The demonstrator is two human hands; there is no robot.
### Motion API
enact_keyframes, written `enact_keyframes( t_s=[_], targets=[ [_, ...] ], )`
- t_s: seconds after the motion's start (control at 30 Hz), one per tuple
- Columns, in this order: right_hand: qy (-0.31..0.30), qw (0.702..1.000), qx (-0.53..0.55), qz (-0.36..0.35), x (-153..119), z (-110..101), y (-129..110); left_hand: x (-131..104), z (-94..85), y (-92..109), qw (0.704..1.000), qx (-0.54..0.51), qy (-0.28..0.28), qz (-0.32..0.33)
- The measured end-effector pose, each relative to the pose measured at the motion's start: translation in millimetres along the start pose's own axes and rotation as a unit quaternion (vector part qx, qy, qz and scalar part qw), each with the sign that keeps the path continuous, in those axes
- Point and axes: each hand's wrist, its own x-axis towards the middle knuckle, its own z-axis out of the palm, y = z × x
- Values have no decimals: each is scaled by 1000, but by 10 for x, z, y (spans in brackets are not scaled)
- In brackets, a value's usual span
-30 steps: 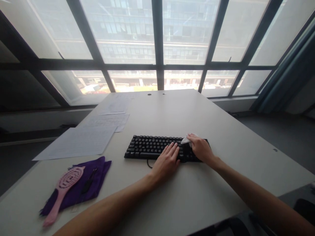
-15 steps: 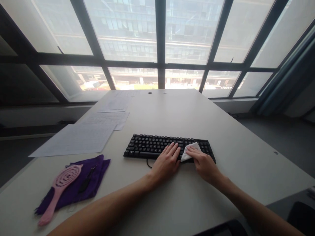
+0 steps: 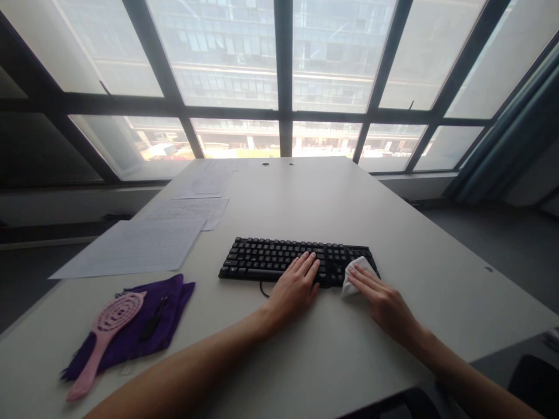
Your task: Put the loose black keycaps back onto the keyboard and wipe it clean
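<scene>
A black keyboard (image 3: 262, 256) lies across the white desk in front of me. My left hand (image 3: 293, 285) rests on its keys right of the middle, fingers stretched out flat and holding nothing. At the keyboard's right end, my right hand (image 3: 384, 297) holds a folded white cloth (image 3: 350, 279) under its fingers, against the front right part of the keys. The cloth hangs slightly past the near edge. A short piece of cable shows below the keyboard, left of my left hand.
On the desk (image 3: 288, 209), a pink hairbrush (image 3: 102, 334) and a small black tool (image 3: 152, 323) lie on a folded purple cloth (image 3: 172, 308) at the left. Several paper sheets (image 3: 135, 247) spread behind them. Windows stand beyond the far edge.
My right hand has slid to the right with the white cloth, uncovering keys beside my left hand. The left hand has stayed in place.
</scene>
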Motion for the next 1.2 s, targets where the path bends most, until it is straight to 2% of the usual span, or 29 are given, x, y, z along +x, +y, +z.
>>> enact_keyframes(
  t_s=[0.1, 0.2, 0.3, 0.4, 0.5, 0.6, 0.8, 0.9, 0.97, 1.07, 1.2],
  targets=[
    [7, 999, -13, 46, -61, -46, 156, 1, -3, -4, 1000, 1, -1, 0],
    [25, 990, -21, 134, -40, -76, 370, -4, 0, -13, 1000, 4, 1, 4],
    [51, 974, -2, 221, 75, -72, 582, -10, 17, -26, 1000, 5, 7, 5],
    [64, 966, 32, 250, 238, -25, 683, -17, 44, -40, 1000, 9, 10, 9],
    [28, 971, 55, 230, 370, 40, 628, -25, 65, -50, 1000, 8, 16, 11],
    [-5, 978, 46, 204, 398, 81, 462, -29, 71, -45, 1000, 8, 16, 7],
    [-11, 987, 19, 162, 148, 26, 30, -25, 66, -21, 1000, 15, 13, 5],
    [-28, 987, 20, 158, 47, -60, -105, -25, 65, -20, 1000, 19, 12, 4],
    [-23, 985, 16, 172, 55, -115, -103, -25, 66, -20, 1000, 23, 10, 3],
    [2, 979, -4, 204, 194, -143, 20, -20, 66, -17, 999, 30, 11, 4],
    [-7, 975, 1, 222, 493, -43, 169, -14, 67, -14, 999, 40, 19, 4]
  ],
)
